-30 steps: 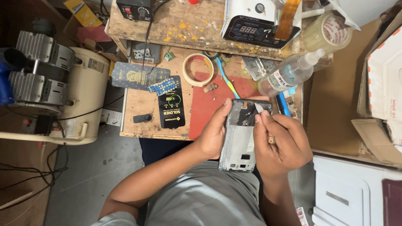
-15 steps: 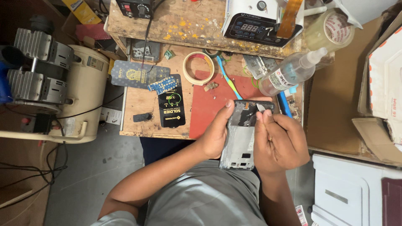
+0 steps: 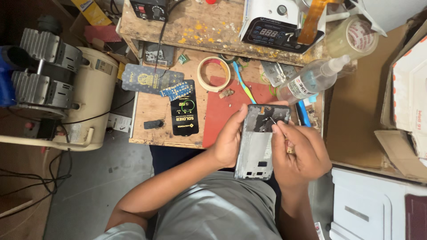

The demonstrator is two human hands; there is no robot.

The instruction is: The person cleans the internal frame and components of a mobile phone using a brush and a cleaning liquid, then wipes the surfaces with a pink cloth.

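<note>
An opened phone body (image 3: pixel 256 146), grey inside with a dark upper end, is held upright over the front edge of a wooden workbench (image 3: pixel 151 111). My left hand (image 3: pixel 229 140) grips its left side, thumb on the upper edge. My right hand (image 3: pixel 299 153) is closed around a thin pointed tool (image 3: pixel 272 121) whose tip touches the dark upper part of the phone. Under the phone lies a red mat (image 3: pixel 222 111).
On the bench lie a tape roll (image 3: pixel 214 73), a blue-green toothbrush (image 3: pixel 242 83), a clear spray bottle (image 3: pixel 311 80), a black packet (image 3: pixel 184 111) and a white heating unit (image 3: pixel 284 24). An air compressor (image 3: pixel 53 89) stands left; cardboard boxes (image 3: pixel 400 102) right.
The hands and phone stay in nearly the same place. My right hand's tool tip has shifted slightly over the phone's upper end.
</note>
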